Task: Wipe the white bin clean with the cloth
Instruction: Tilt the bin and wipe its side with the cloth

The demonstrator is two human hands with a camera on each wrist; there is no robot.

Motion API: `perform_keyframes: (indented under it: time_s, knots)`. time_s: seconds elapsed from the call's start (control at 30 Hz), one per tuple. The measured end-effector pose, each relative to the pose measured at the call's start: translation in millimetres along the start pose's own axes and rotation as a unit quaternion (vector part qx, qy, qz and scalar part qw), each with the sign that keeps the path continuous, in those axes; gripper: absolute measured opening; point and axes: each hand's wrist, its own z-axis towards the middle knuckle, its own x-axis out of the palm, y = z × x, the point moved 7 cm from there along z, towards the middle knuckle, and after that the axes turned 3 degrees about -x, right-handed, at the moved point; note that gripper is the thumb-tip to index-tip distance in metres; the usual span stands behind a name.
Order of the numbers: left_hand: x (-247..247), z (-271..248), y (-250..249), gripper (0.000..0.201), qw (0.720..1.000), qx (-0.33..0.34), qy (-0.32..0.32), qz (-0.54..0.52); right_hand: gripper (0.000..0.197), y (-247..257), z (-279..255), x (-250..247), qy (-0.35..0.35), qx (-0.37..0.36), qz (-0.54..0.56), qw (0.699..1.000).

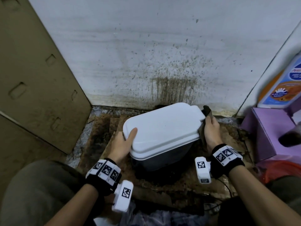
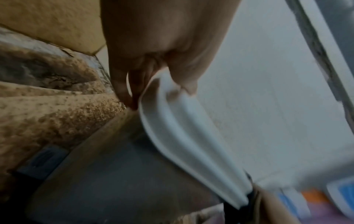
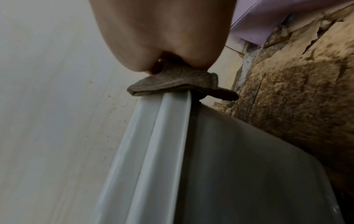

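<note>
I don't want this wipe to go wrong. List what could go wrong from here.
1. The bin looks tilted, steadied only by the left hand gripping the lid's corner; it might tip or slip.
2. The right hand pinches the cloth over the lid edge; the cloth already looks brown and may smear dirt.
3. The stained wall stands close behind; the cloth could brush it.

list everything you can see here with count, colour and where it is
bin: one, white lid on a grey body, centre of the floor by the wall
cloth: one, brown, at the bin lid's right edge
cardboard: one panel, tan, leaning at left
box: one, purple, at right
bottle: one, white with an orange and blue label, on the box
wall: white, stained brown low down
left hand: grips the lid's left edge
right hand: holds the cloth against the lid
</note>
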Motion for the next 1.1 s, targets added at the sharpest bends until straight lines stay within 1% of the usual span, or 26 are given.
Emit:
perform_keyframes:
  time_s: [0.03,0.1,0.17,0.23,0.3,0.33,0.4,0.43,0.47,0.5,0.57,0.63,0.73,0.8,0.87,0.93,1.0,1.03,1.07,1.1]
  knots:
    - [2,-3,-2,0.077,1.0,0.011,-0.016,-0.022,0.047,-4,1,-2,-0.01,-0.005,0.006,1.0]
    - [7,-7,-10,0.062,0.998,0.031,-0.019,-0.05,0.054,-10,-5,-8,-0.039,0.001,0.008,0.999]
    - [6,-5,-23,0.051,0.997,0.049,-0.014,-0.066,0.047,-8,-22,-17,-0.067,-0.001,-0.009,0.998]
    - [3,4,-36,0.046,0.996,0.055,-0.003,-0.067,0.043,-11,-38,-25,-0.096,-0.005,-0.03,0.995]
    - [-1,17,-39,0.048,0.997,0.045,0.011,-0.064,0.042,-14,-54,-30,-0.112,-0.013,-0.042,0.993]
    - [-4,23,-39,0.053,0.997,0.038,0.021,-0.067,0.042,-16,-60,-29,-0.114,-0.018,-0.045,0.992]
    - [-7,32,-37,0.073,0.996,0.024,0.039,-0.071,0.042,-21,-68,-29,-0.11,-0.027,-0.053,0.992]
    - [-8,34,-35,0.079,0.996,0.022,0.044,-0.072,0.041,-22,-70,-29,-0.105,-0.033,-0.057,0.992]
    - [-9,35,-34,0.08,0.996,0.027,0.045,-0.068,0.041,-22,-72,-29,-0.102,-0.04,-0.064,0.992]
    - [-10,34,-34,0.077,0.997,0.033,0.044,-0.059,0.041,-21,-73,-28,-0.1,-0.045,-0.071,0.991]
    - [-12,28,-37,0.064,0.998,0.045,0.037,-0.033,0.041,-17,-75,-30,-0.106,-0.053,-0.083,0.989]
    - [-12,22,-37,0.056,0.998,0.047,0.028,-0.018,0.039,-3,-75,-33,-0.127,-0.088,-0.101,0.983]
    - [-11,15,-39,0.053,0.999,0.043,0.016,-0.007,0.038,34,-79,-32,-0.141,-0.217,-0.145,0.955]
    - [-10,13,-38,0.051,0.999,0.051,0.005,0.004,0.039,54,-82,-21,-0.11,-0.28,-0.181,0.936]
    - [-10,14,-36,0.056,0.998,0.06,-0.005,0.014,0.041,62,-85,1,-0.054,-0.304,-0.241,0.92]
    - [-10,17,-33,0.067,0.998,0.05,-0.007,0.024,0.043,58,-89,29,0.0,-0.315,-0.332,0.889]
    - [-9,19,-31,0.078,0.999,0.036,-0.011,0.036,0.046,49,-93,54,0.022,-0.314,-0.439,0.842]
    - [-10,20,-31,0.081,0.999,0.033,-0.014,0.039,0.048,47,-94,65,0.027,-0.317,-0.473,0.822]
    - [-9,20,-32,0.084,0.999,0.033,-0.015,0.04,0.049,46,-95,73,0.033,-0.319,-0.491,0.81]
    - [-9,19,-32,0.085,0.999,0.031,-0.013,0.04,0.051,46,-96,81,0.045,-0.319,-0.498,0.805]
